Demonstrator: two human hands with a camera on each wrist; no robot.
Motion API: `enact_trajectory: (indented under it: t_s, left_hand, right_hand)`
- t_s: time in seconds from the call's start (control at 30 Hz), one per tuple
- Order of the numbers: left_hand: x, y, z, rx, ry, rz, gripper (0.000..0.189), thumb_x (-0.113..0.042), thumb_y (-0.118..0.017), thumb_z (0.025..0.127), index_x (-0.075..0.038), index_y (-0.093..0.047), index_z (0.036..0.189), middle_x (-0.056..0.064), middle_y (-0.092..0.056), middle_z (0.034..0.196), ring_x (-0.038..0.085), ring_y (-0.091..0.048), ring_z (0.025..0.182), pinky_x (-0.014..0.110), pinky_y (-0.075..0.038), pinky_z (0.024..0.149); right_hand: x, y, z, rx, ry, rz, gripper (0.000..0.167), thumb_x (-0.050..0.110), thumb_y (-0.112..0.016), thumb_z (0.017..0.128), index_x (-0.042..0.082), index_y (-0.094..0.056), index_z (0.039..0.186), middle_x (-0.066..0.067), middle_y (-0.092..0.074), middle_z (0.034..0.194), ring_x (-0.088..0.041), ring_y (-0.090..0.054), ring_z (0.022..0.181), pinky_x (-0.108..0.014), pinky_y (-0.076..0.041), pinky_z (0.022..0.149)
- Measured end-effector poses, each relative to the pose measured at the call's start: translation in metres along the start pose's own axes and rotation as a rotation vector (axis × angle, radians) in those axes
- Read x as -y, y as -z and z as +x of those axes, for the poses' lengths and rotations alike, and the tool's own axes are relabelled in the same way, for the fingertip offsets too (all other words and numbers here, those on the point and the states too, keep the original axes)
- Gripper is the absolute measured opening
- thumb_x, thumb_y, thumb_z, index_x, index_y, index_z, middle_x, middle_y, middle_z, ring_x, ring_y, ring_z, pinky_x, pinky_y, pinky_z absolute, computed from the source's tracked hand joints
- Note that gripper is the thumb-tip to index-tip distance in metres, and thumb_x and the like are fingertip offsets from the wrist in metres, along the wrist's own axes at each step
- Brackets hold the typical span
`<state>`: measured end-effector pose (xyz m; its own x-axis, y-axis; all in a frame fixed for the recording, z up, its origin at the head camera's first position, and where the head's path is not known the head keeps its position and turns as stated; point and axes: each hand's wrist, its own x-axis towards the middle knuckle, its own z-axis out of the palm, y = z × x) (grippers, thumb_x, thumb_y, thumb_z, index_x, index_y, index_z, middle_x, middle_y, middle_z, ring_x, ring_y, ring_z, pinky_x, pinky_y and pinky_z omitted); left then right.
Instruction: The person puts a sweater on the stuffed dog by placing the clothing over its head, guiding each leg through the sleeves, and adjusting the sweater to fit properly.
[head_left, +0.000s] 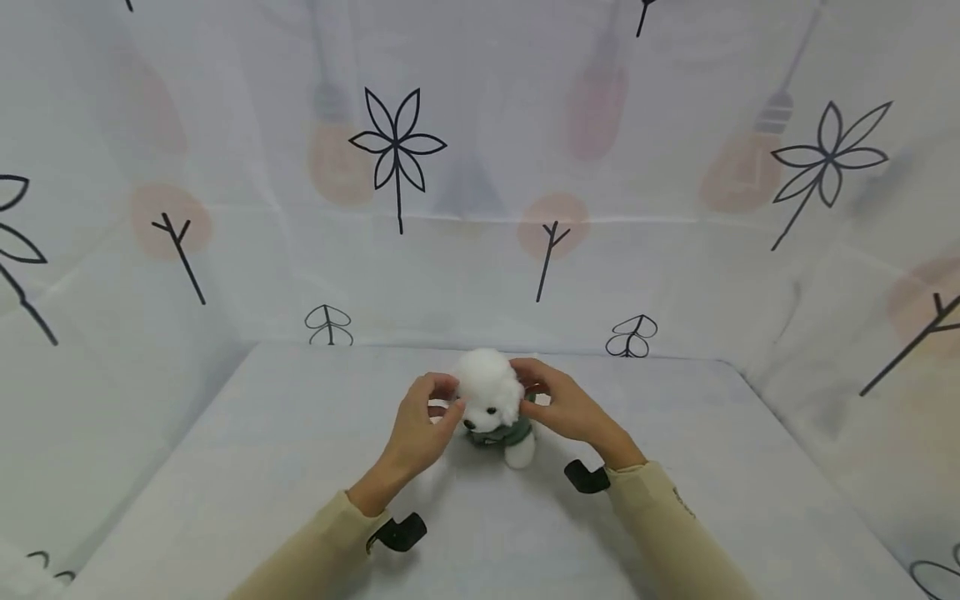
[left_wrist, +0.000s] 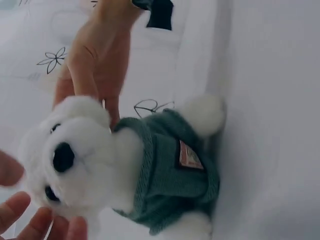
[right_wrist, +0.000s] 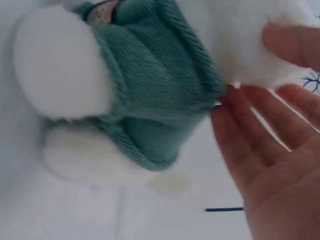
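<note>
A white plush dog (head_left: 486, 382) in a green knitted sweater (left_wrist: 167, 172) sits upright on the white-covered table, its face turned toward the lower left in the head view. My left hand (head_left: 422, 427) holds one side of its head, with curved fingers and thumb at the fur. On the opposite side, my right hand (head_left: 573, 410) grips the head, thumb on the fur and fingers beneath, close to the sweater's collar (right_wrist: 212, 87). A small patch (left_wrist: 190, 156) shows on the sweater's chest. Part of the plush dog's back is hidden in the head view.
A white cloth (head_left: 480, 267) printed with flowers and twigs hangs behind the table (head_left: 300, 467) and along both sides. Black wrist pieces (head_left: 401, 532) stick out from the beige sleeves (head_left: 667, 525) at both wrists.
</note>
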<state>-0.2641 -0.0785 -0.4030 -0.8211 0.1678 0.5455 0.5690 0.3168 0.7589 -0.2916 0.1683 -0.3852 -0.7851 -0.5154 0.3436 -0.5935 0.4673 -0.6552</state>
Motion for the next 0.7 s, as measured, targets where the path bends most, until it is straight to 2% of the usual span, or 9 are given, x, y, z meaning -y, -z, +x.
enact_trajectory:
  t_s: [0.07, 0.13, 0.17, 0.23, 0.33, 0.43, 0.53, 0.6, 0.7]
  left_hand:
    - [0.005, 0.002, 0.003, -0.026, -0.036, 0.046, 0.030, 0.003, -0.060, 0.087, -0.001, -0.055, 0.116, 0.012, -0.054, 0.111, 0.026, -0.054, 0.101, 0.039, -0.052, 0.079]
    - [0.009, 0.005, 0.008, -0.031, -0.040, 0.078, 0.041, 0.009, -0.060, 0.082, 0.000, -0.053, 0.122, 0.015, -0.052, 0.116, 0.030, -0.052, 0.106, 0.042, -0.050, 0.082]
    - [0.012, 0.006, 0.011, -0.013, -0.031, 0.078, 0.047, 0.010, -0.061, 0.081, 0.000, -0.051, 0.126, 0.015, -0.052, 0.119, 0.031, -0.051, 0.108, 0.043, -0.049, 0.083]
    - [0.015, 0.008, 0.017, 0.061, -0.001, 0.058, 0.057, 0.009, -0.062, 0.079, -0.003, -0.047, 0.133, 0.014, -0.050, 0.126, 0.030, -0.049, 0.114, 0.045, -0.048, 0.087]
    - [0.016, 0.009, 0.021, 0.168, 0.058, -0.012, 0.061, 0.004, -0.063, 0.080, -0.007, -0.044, 0.138, 0.011, -0.050, 0.131, 0.027, -0.052, 0.116, 0.044, -0.048, 0.088]
    - [0.016, 0.008, 0.020, 0.207, 0.108, -0.056, 0.059, 0.003, -0.063, 0.081, -0.008, -0.045, 0.136, 0.009, -0.051, 0.130, 0.025, -0.054, 0.112, 0.041, -0.050, 0.087]
    - [0.016, 0.007, 0.016, 0.195, 0.133, -0.070, 0.059, 0.002, -0.069, 0.079, -0.008, -0.045, 0.132, 0.007, -0.052, 0.124, 0.022, -0.055, 0.106, 0.037, -0.051, 0.084]
    - [0.016, 0.004, 0.014, 0.171, 0.119, -0.067, 0.059, 0.000, -0.074, 0.077, -0.007, -0.046, 0.128, 0.006, -0.051, 0.119, 0.020, -0.055, 0.102, 0.035, -0.052, 0.081]
    - [0.014, 0.000, 0.010, 0.119, 0.051, -0.046, 0.059, -0.004, -0.078, 0.075, -0.005, -0.044, 0.123, 0.008, -0.049, 0.115, 0.020, -0.052, 0.097, 0.034, -0.052, 0.077]
  right_hand:
    - [0.006, 0.005, -0.002, 0.007, -0.028, -0.031, 0.057, 0.020, -0.070, 0.087, 0.014, -0.046, 0.138, -0.001, -0.056, 0.120, -0.020, -0.059, 0.098, -0.044, -0.050, 0.086]
    - [0.018, 0.006, -0.003, 0.006, -0.087, -0.064, 0.062, 0.029, -0.074, 0.083, 0.015, -0.045, 0.137, 0.000, -0.055, 0.117, -0.019, -0.060, 0.091, -0.040, -0.052, 0.079]
    - [0.024, 0.006, -0.003, 0.003, -0.119, -0.080, 0.065, 0.033, -0.076, 0.081, 0.015, -0.045, 0.136, 0.000, -0.054, 0.115, -0.018, -0.060, 0.087, -0.037, -0.052, 0.075]
    - [0.035, 0.003, -0.003, -0.014, -0.174, -0.095, 0.070, 0.039, -0.077, 0.080, 0.013, -0.042, 0.135, -0.002, -0.054, 0.113, -0.017, -0.060, 0.080, -0.034, -0.052, 0.068]
    - [0.044, -0.003, -0.002, -0.044, -0.220, -0.114, 0.065, 0.038, -0.074, 0.083, 0.011, -0.041, 0.132, -0.006, -0.055, 0.111, -0.013, -0.059, 0.073, -0.030, -0.051, 0.063]
    - [0.044, -0.008, -0.001, -0.077, -0.219, -0.114, 0.056, 0.030, -0.071, 0.087, 0.010, -0.042, 0.132, -0.009, -0.057, 0.111, -0.012, -0.058, 0.073, -0.028, -0.050, 0.063]
    - [0.037, -0.009, -0.002, -0.077, -0.187, -0.086, 0.052, 0.024, -0.069, 0.090, 0.012, -0.043, 0.134, -0.011, -0.057, 0.117, -0.012, -0.061, 0.079, -0.029, -0.052, 0.066]
    - [0.029, -0.008, -0.002, -0.065, -0.146, -0.073, 0.051, 0.022, -0.066, 0.091, 0.014, -0.044, 0.137, -0.011, -0.056, 0.123, -0.015, -0.064, 0.084, -0.032, -0.053, 0.070]
    - [0.015, -0.005, 0.000, -0.046, -0.075, -0.050, 0.050, 0.021, -0.061, 0.094, 0.016, -0.043, 0.141, -0.012, -0.054, 0.132, -0.019, -0.066, 0.094, -0.038, -0.053, 0.076]
